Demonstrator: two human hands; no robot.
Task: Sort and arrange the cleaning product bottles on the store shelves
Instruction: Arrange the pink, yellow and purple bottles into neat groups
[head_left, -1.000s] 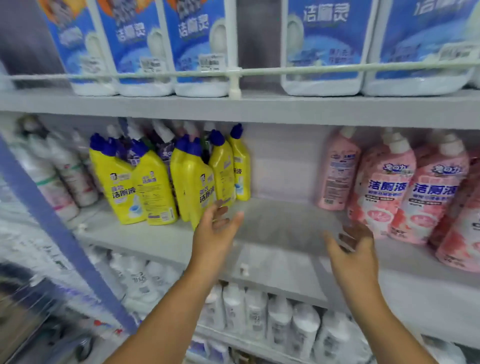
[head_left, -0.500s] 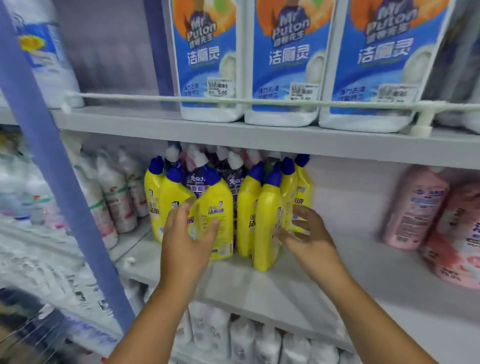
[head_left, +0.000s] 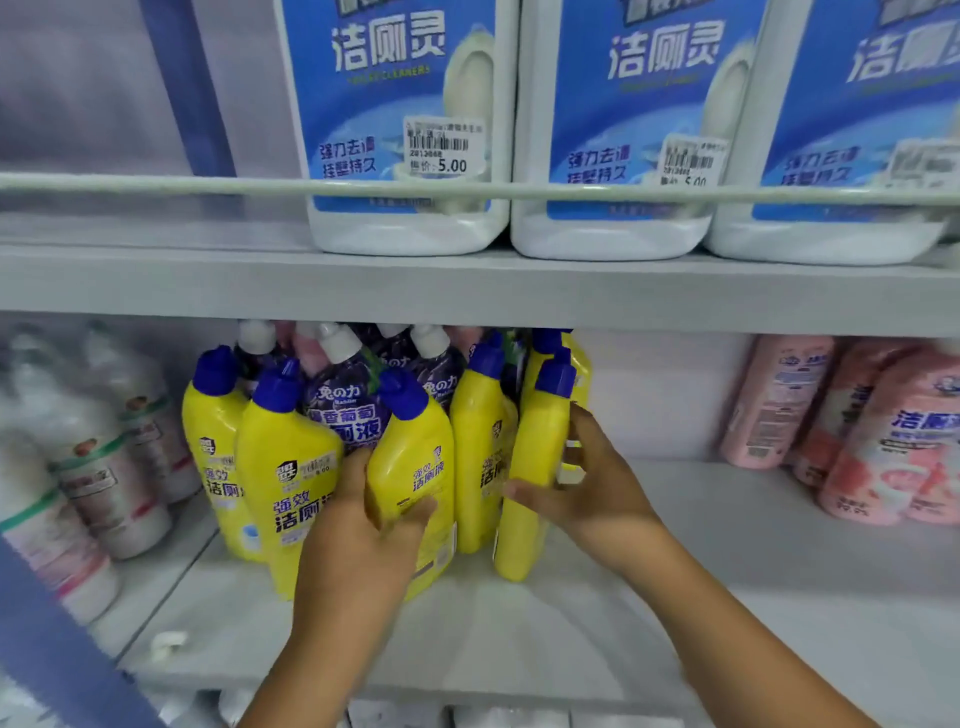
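Several yellow bottles with blue caps stand clustered on the grey middle shelf (head_left: 597, 639). My left hand (head_left: 363, 540) grips the front yellow bottle (head_left: 415, 457) low on its body, thumb across its label. My right hand (head_left: 587, 488) grips the rightmost front yellow bottle (head_left: 537, 447), fingers behind it and thumb in front. Behind the yellow ones stand dark purple bottles (head_left: 345, 400) with white caps, partly hidden.
Pink bottles (head_left: 893, 441) fill the shelf's right end, with bare shelf between them and my right hand. White bottles (head_left: 109, 483) stand to the left past a blue upright (head_left: 67, 649). Large white jugs with blue labels (head_left: 400, 130) sit on the upper shelf behind a rail.
The view has come closer to the yellow bottles. My left hand has closed round the front yellow bottle, and my right hand has closed round the rightmost one.
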